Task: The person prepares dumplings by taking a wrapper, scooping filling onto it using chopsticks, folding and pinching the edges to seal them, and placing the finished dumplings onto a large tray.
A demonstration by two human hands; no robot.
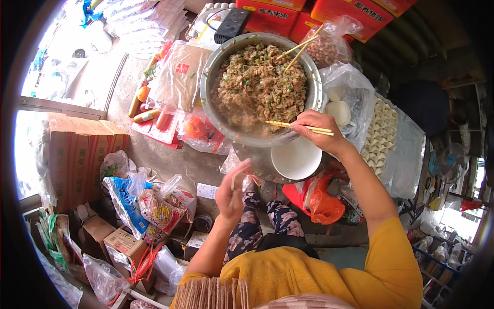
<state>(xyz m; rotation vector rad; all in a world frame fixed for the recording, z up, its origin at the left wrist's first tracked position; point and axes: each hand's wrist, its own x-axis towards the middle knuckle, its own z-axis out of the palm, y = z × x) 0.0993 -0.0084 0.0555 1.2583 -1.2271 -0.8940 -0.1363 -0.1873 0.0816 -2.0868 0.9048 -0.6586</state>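
A wide metal basin (206, 112) holds a minced filling (254, 83) flecked with chopped greens. My right hand (318, 131) grips a pair of wooden chopsticks (279, 124) at the basin's near edge, their tips over the filling. Another pair of chopsticks (296, 56) is stuck into the filling at the far right. Below the basin, close to my right hand, sits a white bowl (296, 159) with nothing visible in it. My left hand (230, 191) is raised to the left of that bowl, fingers extended and slightly blurred, holding nothing.
Rows of shaped dumplings (380, 135) lie on a board to the right, beside a clear plastic bag (345, 83). Red cartons (266, 17) are stacked behind the basin. Packaged goods (164, 210) and cardboard boxes (77, 162) crowd the left. A red plastic bag (326, 202) hangs below the table.
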